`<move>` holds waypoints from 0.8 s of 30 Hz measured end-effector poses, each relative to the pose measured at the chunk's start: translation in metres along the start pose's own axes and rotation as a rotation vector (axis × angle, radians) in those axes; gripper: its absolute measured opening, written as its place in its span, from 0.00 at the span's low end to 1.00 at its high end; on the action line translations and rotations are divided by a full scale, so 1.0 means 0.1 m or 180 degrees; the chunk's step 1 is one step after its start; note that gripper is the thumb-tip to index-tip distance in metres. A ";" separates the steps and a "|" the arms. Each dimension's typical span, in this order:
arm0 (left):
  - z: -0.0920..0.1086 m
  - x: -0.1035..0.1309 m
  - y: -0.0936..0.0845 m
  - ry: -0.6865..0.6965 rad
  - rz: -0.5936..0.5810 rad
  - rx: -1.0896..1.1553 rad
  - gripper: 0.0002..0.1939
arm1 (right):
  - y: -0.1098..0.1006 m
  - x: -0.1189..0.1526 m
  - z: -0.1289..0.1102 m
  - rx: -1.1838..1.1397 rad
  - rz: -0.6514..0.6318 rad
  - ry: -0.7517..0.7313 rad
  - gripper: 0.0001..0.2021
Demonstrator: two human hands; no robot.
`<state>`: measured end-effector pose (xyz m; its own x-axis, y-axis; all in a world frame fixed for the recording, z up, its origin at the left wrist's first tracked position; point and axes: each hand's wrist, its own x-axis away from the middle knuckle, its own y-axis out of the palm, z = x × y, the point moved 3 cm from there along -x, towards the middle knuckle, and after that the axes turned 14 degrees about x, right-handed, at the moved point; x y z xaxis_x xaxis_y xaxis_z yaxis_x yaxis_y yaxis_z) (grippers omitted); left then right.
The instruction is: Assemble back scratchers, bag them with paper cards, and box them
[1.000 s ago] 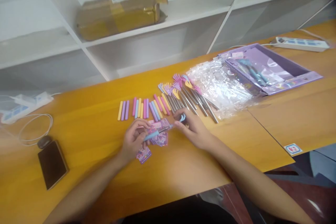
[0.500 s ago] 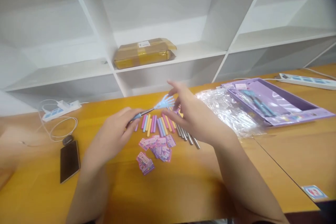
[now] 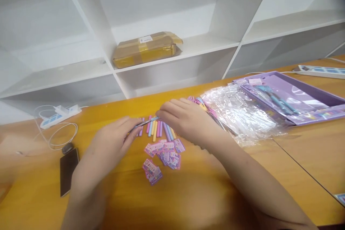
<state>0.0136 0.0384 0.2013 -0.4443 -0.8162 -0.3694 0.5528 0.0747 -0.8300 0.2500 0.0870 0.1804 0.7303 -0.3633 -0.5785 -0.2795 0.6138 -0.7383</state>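
My left hand [image 3: 110, 143] is closed around the handle end of a small back scratcher with a metal shaft [image 3: 142, 123]. My right hand [image 3: 180, 118] is wrapped over its light blue, hand-shaped head, which is now mostly hidden under the fingers. Beneath the scratcher, a row of pink, yellow, blue and purple tubes [image 3: 159, 130] lies on the wooden table [image 3: 129, 194]. Nearer to me are loose piles of small printed pink and purple cards [image 3: 169, 156]. Other colourful pieces [image 3: 201, 103] stick out beyond my right hand.
A crumpled clear plastic bag [image 3: 237, 111] and an open purple box [image 3: 283, 93] with blue items inside lie to the right. A phone [image 3: 68, 172], a white cable and a power strip [image 3: 60, 115] are on the left. A taped carton [image 3: 147, 50] rests on the shelf behind.
My right hand has come down and left, its spread fingers closing over the scratcher's blue head. My left hand still holds the handle. The view has shifted slightly.
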 end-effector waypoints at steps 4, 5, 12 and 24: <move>0.04 0.01 0.06 0.0031 -0.0084 -0.0147 0.15 | 0.02 -0.02 -0.07 0.0019 0.0129 -0.0007 0.13; 0.04 0.01 0.07 0.0031 -0.0063 -0.0172 0.15 | 0.02 -0.03 -0.09 0.0006 0.0141 -0.0012 0.13; 0.10 -0.05 0.14 0.0423 0.0351 -0.0467 0.10 | 0.02 -0.03 -0.12 0.0005 0.0376 0.0045 0.12; 0.10 -0.13 0.33 0.0915 0.0406 -0.0645 0.09 | 0.17 0.03 -0.10 -0.0177 -0.0213 0.0138 0.08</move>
<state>0.0445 0.0459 0.1826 -0.5766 -0.6009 -0.5536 0.4784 0.3009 -0.8250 0.2411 0.0899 0.1628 0.7212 -0.4331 -0.5407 -0.2659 0.5477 -0.7933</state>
